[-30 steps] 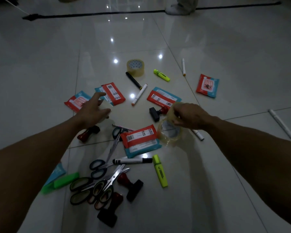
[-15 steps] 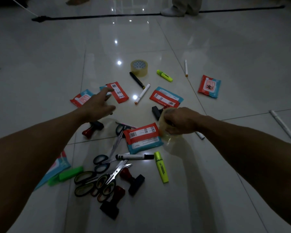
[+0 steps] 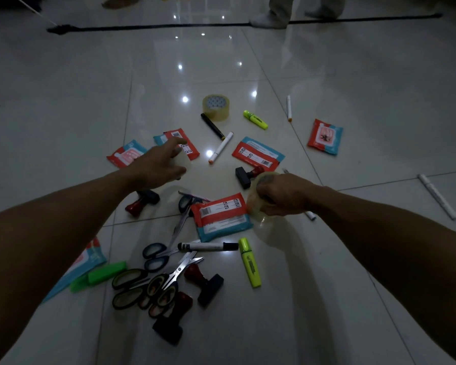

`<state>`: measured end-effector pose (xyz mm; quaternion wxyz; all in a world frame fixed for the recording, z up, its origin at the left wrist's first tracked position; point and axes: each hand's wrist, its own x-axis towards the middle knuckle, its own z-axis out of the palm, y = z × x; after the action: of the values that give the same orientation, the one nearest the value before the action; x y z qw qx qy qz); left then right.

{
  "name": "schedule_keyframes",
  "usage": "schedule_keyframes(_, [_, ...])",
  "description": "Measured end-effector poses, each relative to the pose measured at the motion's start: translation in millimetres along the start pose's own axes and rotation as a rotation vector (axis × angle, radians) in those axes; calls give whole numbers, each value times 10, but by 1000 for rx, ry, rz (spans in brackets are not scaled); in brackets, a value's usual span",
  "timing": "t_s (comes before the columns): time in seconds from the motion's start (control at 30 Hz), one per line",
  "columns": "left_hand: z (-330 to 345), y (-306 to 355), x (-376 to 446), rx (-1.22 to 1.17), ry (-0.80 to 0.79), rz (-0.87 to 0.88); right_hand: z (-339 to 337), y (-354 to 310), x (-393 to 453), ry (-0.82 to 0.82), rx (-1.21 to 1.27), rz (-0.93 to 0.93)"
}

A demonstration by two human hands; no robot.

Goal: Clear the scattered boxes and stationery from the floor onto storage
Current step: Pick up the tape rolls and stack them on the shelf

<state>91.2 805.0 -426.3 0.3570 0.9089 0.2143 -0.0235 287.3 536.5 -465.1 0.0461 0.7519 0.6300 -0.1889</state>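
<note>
Glossy pale tiles carry everything here, and closest to you lies a tangle of scissors (image 3: 153, 283) and dark stamps (image 3: 204, 281), with a black-capped marker (image 3: 208, 246) lying crosswise, its long axis left to right, and a yellow highlighter (image 3: 249, 262) pointing away from you. Your right hand (image 3: 282, 194) has its fingers curled round a clear tape roll (image 3: 258, 204), just beside a red and blue packet (image 3: 221, 216) on the floor (image 3: 63, 101). Your left hand (image 3: 157, 167) hovers with fingers loosely spread over something pale and rounded; whether it grips it is hard to make out. Your left forearm hides most of another packet (image 3: 88, 262). Farther off stands a second tape roll (image 3: 216, 107), hole upward, near a white marker (image 3: 289, 108) pointing away. The room is dim; a black line (image 3: 169, 27) crosses the far floor, and someone's feet (image 3: 267, 21) are cut off at the top.
</note>
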Motion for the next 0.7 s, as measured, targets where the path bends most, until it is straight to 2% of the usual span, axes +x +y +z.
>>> schedule_keyframes(0.27, [20,35,-30,93,-25,24,14,31,-50,-14,12,0])
schedule_keyframes(0.43, [54,-123,-72,445,-175,11,31,25,-33,-29,23,19])
schedule_keyframes(0.53, [132,-166,-102,559,-239,30,45,43,-57,-31,24,22])
schedule_keyframes(0.7, [281,-213,-115,578,-347,62,59,93,-84,184,-22,93])
